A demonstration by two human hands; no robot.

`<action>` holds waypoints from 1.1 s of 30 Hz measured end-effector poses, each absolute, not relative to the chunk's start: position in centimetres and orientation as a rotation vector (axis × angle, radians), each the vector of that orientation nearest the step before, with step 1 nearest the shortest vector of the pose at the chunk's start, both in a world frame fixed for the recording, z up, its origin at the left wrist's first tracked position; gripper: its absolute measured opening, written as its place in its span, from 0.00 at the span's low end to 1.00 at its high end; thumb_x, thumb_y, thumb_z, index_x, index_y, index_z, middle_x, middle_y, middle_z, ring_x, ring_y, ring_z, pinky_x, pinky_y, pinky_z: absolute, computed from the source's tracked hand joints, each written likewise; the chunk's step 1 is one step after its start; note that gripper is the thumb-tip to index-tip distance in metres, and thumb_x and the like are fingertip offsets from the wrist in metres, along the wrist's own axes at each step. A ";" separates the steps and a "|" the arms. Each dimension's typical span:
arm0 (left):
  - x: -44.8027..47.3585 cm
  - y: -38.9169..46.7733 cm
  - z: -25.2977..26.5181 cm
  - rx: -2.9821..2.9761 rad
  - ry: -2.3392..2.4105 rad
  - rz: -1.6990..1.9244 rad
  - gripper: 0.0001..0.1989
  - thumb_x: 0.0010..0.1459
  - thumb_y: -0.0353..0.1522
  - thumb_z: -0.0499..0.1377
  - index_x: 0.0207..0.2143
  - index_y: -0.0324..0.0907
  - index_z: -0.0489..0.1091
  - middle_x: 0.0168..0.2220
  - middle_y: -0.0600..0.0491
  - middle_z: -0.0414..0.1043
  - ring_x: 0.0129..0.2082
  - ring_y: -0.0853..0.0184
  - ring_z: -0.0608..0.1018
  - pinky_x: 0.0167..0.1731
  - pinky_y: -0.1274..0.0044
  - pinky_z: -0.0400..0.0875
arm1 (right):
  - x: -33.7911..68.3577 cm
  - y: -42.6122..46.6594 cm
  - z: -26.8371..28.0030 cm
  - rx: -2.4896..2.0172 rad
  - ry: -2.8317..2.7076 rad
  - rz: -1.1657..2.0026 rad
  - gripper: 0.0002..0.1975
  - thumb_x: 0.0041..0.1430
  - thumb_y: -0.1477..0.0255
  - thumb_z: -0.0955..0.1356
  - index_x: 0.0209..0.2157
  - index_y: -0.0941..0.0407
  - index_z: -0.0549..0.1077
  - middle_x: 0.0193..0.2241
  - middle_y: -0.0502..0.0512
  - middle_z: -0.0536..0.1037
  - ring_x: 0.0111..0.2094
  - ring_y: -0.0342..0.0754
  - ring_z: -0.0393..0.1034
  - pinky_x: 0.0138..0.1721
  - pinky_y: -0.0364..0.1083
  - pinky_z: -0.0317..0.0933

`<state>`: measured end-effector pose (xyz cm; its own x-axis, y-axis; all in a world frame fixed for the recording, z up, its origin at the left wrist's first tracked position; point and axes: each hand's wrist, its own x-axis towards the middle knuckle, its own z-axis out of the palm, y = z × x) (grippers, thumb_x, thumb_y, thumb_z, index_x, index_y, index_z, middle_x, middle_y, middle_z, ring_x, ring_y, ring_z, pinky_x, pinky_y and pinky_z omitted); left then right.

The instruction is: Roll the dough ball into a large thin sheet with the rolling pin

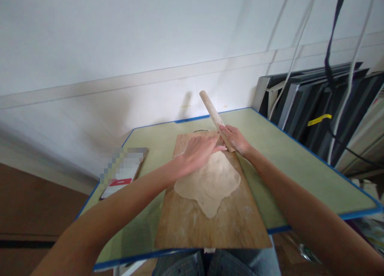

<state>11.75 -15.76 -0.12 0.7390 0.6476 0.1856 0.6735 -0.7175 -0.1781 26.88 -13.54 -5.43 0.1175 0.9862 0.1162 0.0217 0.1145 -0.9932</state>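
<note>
The right hand has its fingers round the rolling pin, tilted aside, likely to clear the dough on the board. The left hand covers the dough's far-left side; its grip I cannot tell.

The board is wood, grained, matt and dusted with pale powder. The rolling pin looks like bare, matt wood. The dough sheet is matt and mostly smooth; the table has a smooth top with a faint sheen, the wall a matt face.
</note>
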 end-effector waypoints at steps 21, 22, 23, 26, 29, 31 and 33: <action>3.1 -20.9 -3.5 -3.045 -0.957 0.023 0.33 0.64 0.46 0.38 0.63 0.33 0.44 0.65 0.39 0.39 0.65 0.59 0.42 0.61 0.63 0.46 | 26.8 -13.5 -5.7 -1.321 -1.377 0.852 0.21 0.53 0.50 0.62 0.23 0.54 0.59 0.14 0.44 0.63 0.14 0.40 0.59 0.15 0.41 0.54; 2.7 -21.2 -3.5 -3.044 -0.957 0.029 0.33 0.64 0.46 0.38 0.63 0.33 0.43 0.65 0.38 0.39 0.65 0.59 0.42 0.61 0.64 0.46 | 26.8 -13.5 -5.7 -1.340 -1.402 0.817 0.19 0.53 0.52 0.63 0.23 0.54 0.59 0.15 0.44 0.63 0.14 0.40 0.59 0.16 0.41 0.54; 2.4 -21.5 -3.4 -3.041 -0.952 0.027 0.34 0.64 0.46 0.39 0.63 0.32 0.43 0.65 0.38 0.39 0.65 0.59 0.42 0.61 0.64 0.46 | 26.7 -13.6 -5.6 -1.353 -1.421 0.785 0.18 0.53 0.54 0.64 0.23 0.53 0.59 0.15 0.45 0.64 0.15 0.40 0.60 0.17 0.41 0.53; 1.3 -22.5 -3.0 -3.040 -0.923 0.029 0.32 0.63 0.45 0.41 0.63 0.34 0.44 0.65 0.39 0.43 0.65 0.60 0.46 0.61 0.66 0.50 | 26.6 -14.3 -5.1 -1.444 -1.561 0.548 0.14 0.54 0.59 0.64 0.26 0.54 0.62 0.18 0.48 0.68 0.21 0.44 0.63 0.21 0.42 0.53; 0.5 -23.0 -2.1 -2.971 -0.908 -0.041 0.29 0.63 0.44 0.44 0.61 0.36 0.50 0.64 0.40 0.48 0.64 0.59 0.51 0.60 0.65 0.53 | 26.4 -15.6 -4.1 -1.621 -1.865 0.110 0.12 0.58 0.61 0.61 0.37 0.55 0.65 0.28 0.55 0.75 0.28 0.50 0.68 0.25 0.44 0.53; 0.2 -22.9 -1.2 -2.826 -0.900 -0.192 0.27 0.63 0.42 0.46 0.59 0.36 0.55 0.63 0.39 0.48 0.64 0.56 0.51 0.60 0.63 0.53 | 26.1 -16.6 -3.3 -1.647 -2.069 -0.092 0.13 0.60 0.62 0.60 0.42 0.55 0.64 0.34 0.58 0.76 0.32 0.52 0.70 0.28 0.45 0.55; 0.0 -22.5 -0.2 -2.645 -0.888 -0.352 0.24 0.62 0.38 0.47 0.57 0.36 0.58 0.63 0.38 0.48 0.64 0.54 0.50 0.60 0.61 0.52 | 25.9 -17.6 -2.6 -1.584 -2.236 -0.168 0.12 0.61 0.63 0.60 0.43 0.55 0.64 0.37 0.59 0.76 0.36 0.53 0.71 0.32 0.46 0.57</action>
<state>-0.02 -22.49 -0.16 0.7753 0.5376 0.3316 0.6187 -0.7520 -0.2274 25.85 -17.59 -2.60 -0.2826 0.8800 0.3817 0.9271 0.3527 -0.1269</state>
